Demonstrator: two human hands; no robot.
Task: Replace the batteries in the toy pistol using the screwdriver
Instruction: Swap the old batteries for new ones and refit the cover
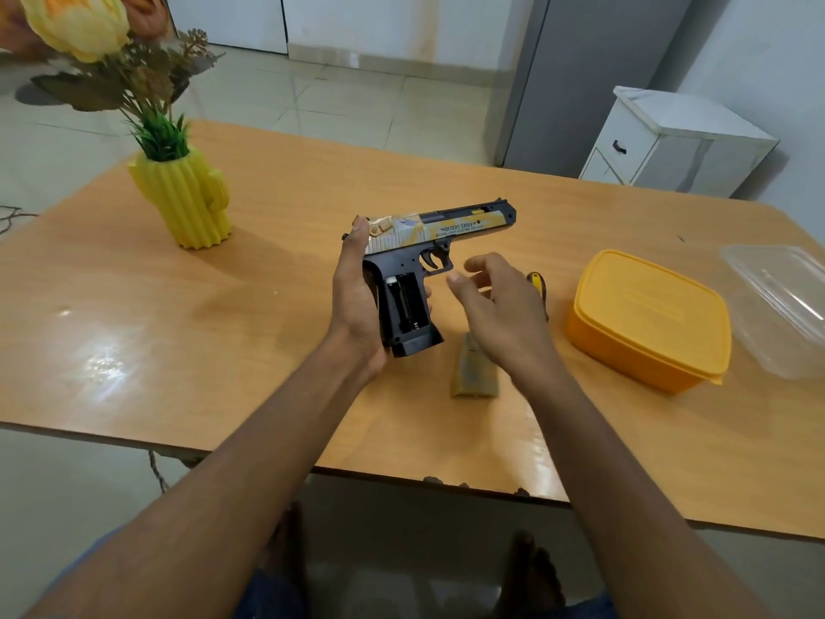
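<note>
My left hand (pixel 357 292) grips the toy pistol (pixel 428 243) by the back of its black handle, holding it above the table with the barrel pointing right. The grip's side cover is off, and the open battery compartment (pixel 404 306) shows dark batteries inside. My right hand (pixel 500 306) hovers just right of the handle, fingers spread and holding nothing. The tan grip cover (pixel 473 373) lies on the table below my right hand. The screwdriver (pixel 538 288), with a yellow and black handle, lies behind my right hand and is mostly hidden by it.
An orange lidded box (pixel 647 319) sits to the right, with a clear plastic container (pixel 781 306) beyond it at the table's right edge. A yellow cactus-shaped vase (pixel 187 203) with flowers stands at the far left of the wooden table (pixel 178 350).
</note>
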